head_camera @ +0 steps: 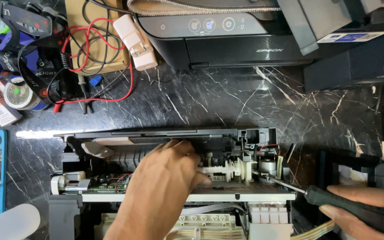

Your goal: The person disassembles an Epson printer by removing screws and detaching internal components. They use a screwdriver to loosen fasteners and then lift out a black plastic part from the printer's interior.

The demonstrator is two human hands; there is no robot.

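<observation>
Screwdriver (334, 200) in right hand (370, 209); left hand (165, 178) inside opened printer (178, 138).

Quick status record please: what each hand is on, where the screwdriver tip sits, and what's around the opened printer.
left hand: reaching into the opened printer, fingers by the white gears
right hand: gripping the screwdriver by its dark handle
screwdriver tip: at the printer's right end, near the small motor
behind: second printer, closed, on the marble table
left side: red and black leads, white adapter
</observation>
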